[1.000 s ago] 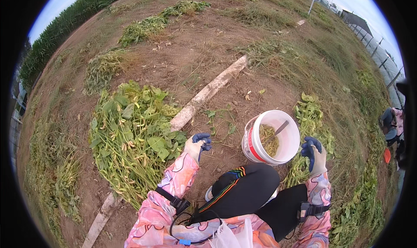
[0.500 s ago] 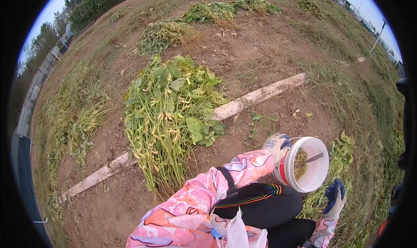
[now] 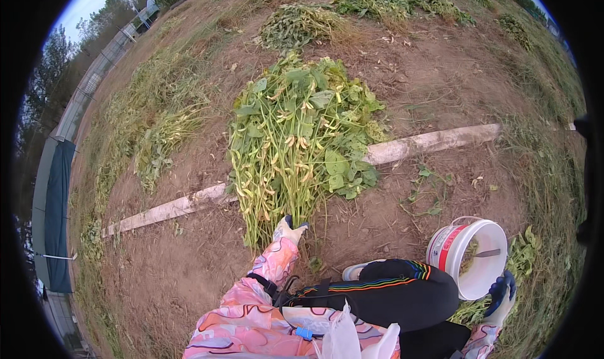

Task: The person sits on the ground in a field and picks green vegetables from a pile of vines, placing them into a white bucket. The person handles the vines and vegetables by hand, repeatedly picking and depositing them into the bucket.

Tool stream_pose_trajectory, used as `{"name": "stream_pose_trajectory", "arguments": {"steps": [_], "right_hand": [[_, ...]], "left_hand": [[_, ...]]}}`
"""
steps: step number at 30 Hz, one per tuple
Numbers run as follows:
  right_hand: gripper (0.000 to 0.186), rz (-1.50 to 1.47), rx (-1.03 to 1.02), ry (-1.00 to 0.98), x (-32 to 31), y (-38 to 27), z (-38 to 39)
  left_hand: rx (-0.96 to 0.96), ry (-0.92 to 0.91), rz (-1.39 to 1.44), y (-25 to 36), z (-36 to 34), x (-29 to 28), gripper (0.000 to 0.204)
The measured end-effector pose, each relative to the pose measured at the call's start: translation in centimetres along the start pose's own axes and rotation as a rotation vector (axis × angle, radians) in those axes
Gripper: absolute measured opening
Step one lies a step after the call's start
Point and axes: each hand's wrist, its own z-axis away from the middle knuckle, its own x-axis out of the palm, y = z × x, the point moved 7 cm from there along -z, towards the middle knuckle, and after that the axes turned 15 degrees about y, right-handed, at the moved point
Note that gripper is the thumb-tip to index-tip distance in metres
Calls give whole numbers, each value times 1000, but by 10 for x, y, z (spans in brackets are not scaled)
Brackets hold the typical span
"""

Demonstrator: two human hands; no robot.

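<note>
My left hand [image 3: 290,229], in a white and blue work glove, is closed round the lower stems of a large heap of bean plants [image 3: 296,126]. Pale, plump pods like soybeans hang thickly among the green leaves and stalks. At the lower right my right hand [image 3: 501,297], gloved alike, is beside the lower rim of a white bucket [image 3: 445,249] with a red band. Its blue fingers are curved and somewhat apart; whether they touch the rim I cannot tell. The bucket's mouth faces right. Inside lie yellow-green pods [image 3: 469,256] and a flat grey tool [image 3: 487,254].
A pale, earth-stained beam [image 3: 434,142] crosses the ground and passes under the heap. More heaps of plants [image 3: 302,24] lie farther off. Cut green plants [image 3: 523,252] lie beyond the bucket. My bent knee [image 3: 409,296] is close to the bucket. A fence [image 3: 94,76] runs along the left.
My left hand has let go of the bucket, moved left and taken hold of the plant stems. My right hand now appears nearer the bucket's rim. The view has turned left.
</note>
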Motion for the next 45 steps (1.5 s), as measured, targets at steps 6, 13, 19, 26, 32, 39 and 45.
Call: {"name": "stream_pose_trajectory", "arguments": {"steps": [6,13,19,26,32,39,45], "right_hand": [[32,-8,-22,104,-36,-4,-6],[31,-26,-4,150,-49,2,-3],[28,8,11,139,-36,10,-8],[28,55,-30,91,-20,7,-5],[27,88,-29,137,-32,4,-4],[30,87,-19,132,-20,3,1],[33,79,-29,100,-29,10,-7]], "left_hand": [[-87,-75,151,28,-9,42,45],[-463,-273,808,-31,-19,64,19],[-582,-187,750,-46,-40,23,26],[-492,163,634,-70,-62,-6,23],[-605,63,1105,-36,-54,-19,19],[-359,20,884,-14,-54,-62,20],[-499,188,820,3,-34,-32,24]]}}
